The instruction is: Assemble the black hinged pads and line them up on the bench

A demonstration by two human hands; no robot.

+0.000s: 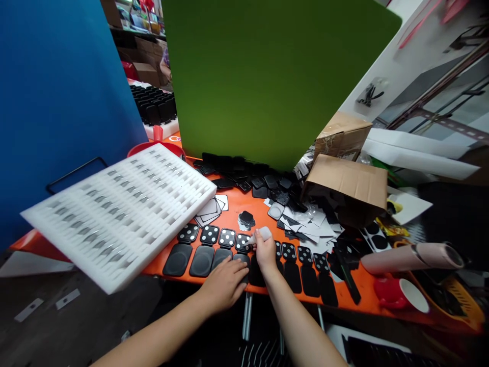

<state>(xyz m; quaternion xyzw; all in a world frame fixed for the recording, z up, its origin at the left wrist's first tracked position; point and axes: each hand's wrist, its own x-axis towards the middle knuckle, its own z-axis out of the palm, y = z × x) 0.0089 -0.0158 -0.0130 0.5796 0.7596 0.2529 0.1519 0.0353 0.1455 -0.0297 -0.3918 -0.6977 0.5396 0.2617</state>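
Observation:
Along the front of the orange table lies a row of opened black hinged cases [201,261], each with a square upper flap and a longer lower half. White dots show on the upper flaps [209,235]. My right hand [265,251] is closed around a small white squeeze bottle [263,234]. Its narrow nozzle points left, at the dotted flap [242,241] near the middle of the row. My left hand [225,283] rests with its fingers stretched over the lower halves of the cases just to the left. A dark lump with a silvery edge [246,219] sits behind the row.
A white foam tray [168,244] with slots leans over the table's left side. Black pieces [239,168] are heaped at the back, beside scattered white cards [317,227]. To the right are a cardboard box [346,178], a pinkish cylinder [412,256] and a red mug [393,294].

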